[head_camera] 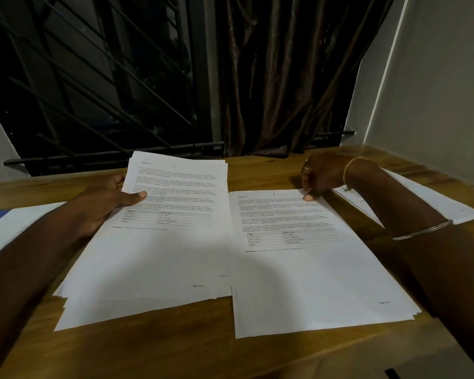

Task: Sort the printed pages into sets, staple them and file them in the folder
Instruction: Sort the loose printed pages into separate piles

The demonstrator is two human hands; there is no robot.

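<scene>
On the wooden table (230,351) the left hand (104,203) grips the lifted left edge of 1 loose stack of printed pages (162,242), thumb on top, while the right hand (316,176), fingers curled, pinches the top corner of a second pile (312,269) beside it.

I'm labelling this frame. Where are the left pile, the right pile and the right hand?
left pile (159,255): head view, blank lower half of the top sheet.
right pile (307,277): head view, blank lower part of the top page.
right hand (322,173): head view, back of the hand.

Left hand (104,203) grips left paper stack (159,242), right hand (320,175) pinches right stack's (312,269) top corner on wooden desk (153,351).
</scene>
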